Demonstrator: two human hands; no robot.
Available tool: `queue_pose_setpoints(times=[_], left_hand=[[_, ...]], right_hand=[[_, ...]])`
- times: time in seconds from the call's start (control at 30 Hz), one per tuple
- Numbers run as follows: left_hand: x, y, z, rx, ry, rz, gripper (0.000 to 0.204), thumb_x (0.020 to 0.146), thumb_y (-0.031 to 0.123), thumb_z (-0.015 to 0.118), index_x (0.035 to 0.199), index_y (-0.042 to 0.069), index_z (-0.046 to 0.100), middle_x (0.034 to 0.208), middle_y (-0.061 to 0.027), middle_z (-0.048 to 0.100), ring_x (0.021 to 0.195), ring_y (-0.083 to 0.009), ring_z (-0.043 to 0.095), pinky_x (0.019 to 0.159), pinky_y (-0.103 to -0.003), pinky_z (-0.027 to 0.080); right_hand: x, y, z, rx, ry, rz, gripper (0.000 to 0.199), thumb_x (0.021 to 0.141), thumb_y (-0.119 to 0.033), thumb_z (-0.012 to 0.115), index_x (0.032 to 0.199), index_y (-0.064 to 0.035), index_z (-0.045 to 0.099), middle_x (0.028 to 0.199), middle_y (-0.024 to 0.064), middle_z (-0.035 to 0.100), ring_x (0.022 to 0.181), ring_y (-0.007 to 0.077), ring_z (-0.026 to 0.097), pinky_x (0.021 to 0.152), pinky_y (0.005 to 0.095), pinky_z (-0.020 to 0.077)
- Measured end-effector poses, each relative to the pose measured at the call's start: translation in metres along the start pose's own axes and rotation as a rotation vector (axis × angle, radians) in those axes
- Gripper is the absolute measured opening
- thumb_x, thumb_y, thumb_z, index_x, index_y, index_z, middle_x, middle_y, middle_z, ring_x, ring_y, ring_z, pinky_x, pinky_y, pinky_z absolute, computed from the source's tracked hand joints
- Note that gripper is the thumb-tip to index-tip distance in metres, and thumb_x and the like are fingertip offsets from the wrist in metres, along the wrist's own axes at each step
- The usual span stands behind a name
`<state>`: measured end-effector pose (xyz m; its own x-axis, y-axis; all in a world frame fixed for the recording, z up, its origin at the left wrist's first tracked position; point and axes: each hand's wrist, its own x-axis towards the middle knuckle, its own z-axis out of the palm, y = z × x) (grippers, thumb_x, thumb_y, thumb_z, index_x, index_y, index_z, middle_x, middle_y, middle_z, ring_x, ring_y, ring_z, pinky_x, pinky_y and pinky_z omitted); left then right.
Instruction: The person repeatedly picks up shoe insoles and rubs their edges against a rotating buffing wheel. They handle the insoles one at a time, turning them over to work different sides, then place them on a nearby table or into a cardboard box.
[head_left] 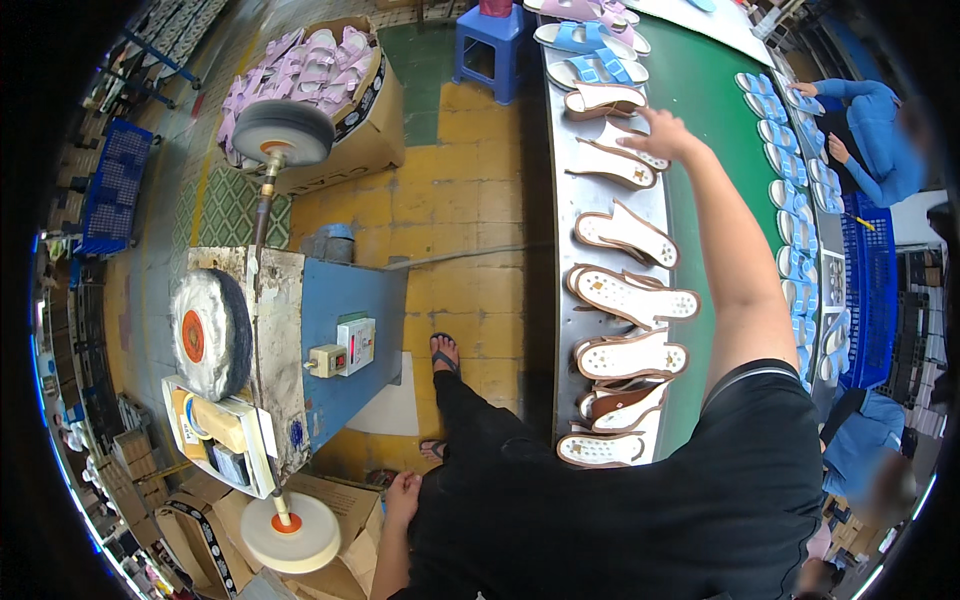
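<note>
right hand: fingers spread, unclenched, touching tan sandal sole beneath fingertips | blue sandals just beyond | more soles behind wrist | left hand: loose, empty, near buffing machine

The right hand covers part of a tan sandal sole, its grip unclear; the left hand hangs partly hidden beside dark trousers; co-workers' faces are blurred.

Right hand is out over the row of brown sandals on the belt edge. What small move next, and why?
Probably lower the right hand and close its fingers on the brown sandal beneath it: the hand hovers open just above, gripping nothing. The left hand hangs empty at the side.
</note>
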<state>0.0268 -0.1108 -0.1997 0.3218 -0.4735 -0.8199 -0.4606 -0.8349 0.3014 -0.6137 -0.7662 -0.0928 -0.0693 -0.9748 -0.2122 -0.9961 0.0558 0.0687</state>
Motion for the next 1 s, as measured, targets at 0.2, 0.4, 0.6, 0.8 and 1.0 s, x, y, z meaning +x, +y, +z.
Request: queue_pose_setpoints(times=[0.2, 0.4, 0.6, 0.8, 1.0], left_hand=[[0.002, -0.001, 0.000, 0.041, 0.030, 0.021, 0.048, 0.111, 0.034, 0.076, 0.145, 0.000, 0.073, 0.119, -0.0141, 0.084, 0.108, -0.0224, 0.078, 0.099, -0.037, 0.060], [-0.011, -0.014, 0.004, -0.157, 0.054, -0.005, 0.046, 0.112, 0.032, 0.075, 0.143, -0.002, 0.073, 0.117, -0.0108, 0.082, 0.103, -0.0192, 0.076, 0.096, -0.035, 0.060], [-0.014, -0.019, 0.011, -0.145, 0.080, 0.000, 0.046, 0.112, 0.030, 0.075, 0.142, -0.004, 0.072, 0.113, -0.0099, 0.082, 0.101, -0.0171, 0.074, 0.093, -0.033, 0.059], [-0.024, -0.020, 0.009, -0.168, 0.080, 0.030, 0.048, 0.112, 0.031, 0.076, 0.144, -0.004, 0.070, 0.107, -0.0068, 0.080, 0.093, -0.0142, 0.071, 0.088, -0.032, 0.059], [-0.021, -0.018, 0.010, -0.205, 0.058, 0.017, 0.047, 0.112, 0.031, 0.076, 0.143, -0.004, 0.071, 0.105, -0.0060, 0.079, 0.091, -0.0145, 0.071, 0.085, -0.033, 0.059]], right_hand=[[-0.004, 0.023, 0.028, 0.347, -0.153, -0.046, 0.108, 0.077, -0.036, 0.104, 0.164, 0.0044, 0.056, 0.156, 0.0288, 0.068, 0.146, 0.0390, 0.066, 0.122, 0.0464, 0.0535], [-0.011, 0.029, 0.041, 0.514, -0.226, 0.085, 0.094, 0.069, -0.030, 0.109, 0.148, 0.0014, 0.070, 0.139, 0.0210, 0.077, 0.130, 0.0356, 0.074, 0.111, 0.0433, 0.0584], [-0.017, 0.017, 0.038, 0.461, -0.113, 0.061, 0.068, 0.077, -0.029, 0.104, 0.133, -0.0036, 0.074, 0.127, 0.0165, 0.081, 0.116, 0.0329, 0.078, 0.102, 0.0449, 0.0597], [-0.021, 0.009, 0.020, 0.456, 0.153, 0.020, 0.043, 0.104, -0.040, 0.077, 0.129, -0.0045, 0.081, 0.123, 0.0229, 0.083, 0.118, 0.0392, 0.079, 0.104, 0.0467, 0.0603], [-0.028, -0.011, 0.025, 0.428, -0.069, -0.060, 0.052, 0.113, -0.048, 0.066, 0.127, -0.0010, 0.083, 0.119, 0.0278, 0.083, 0.114, 0.0438, 0.080, 0.104, 0.0510, 0.0605]])
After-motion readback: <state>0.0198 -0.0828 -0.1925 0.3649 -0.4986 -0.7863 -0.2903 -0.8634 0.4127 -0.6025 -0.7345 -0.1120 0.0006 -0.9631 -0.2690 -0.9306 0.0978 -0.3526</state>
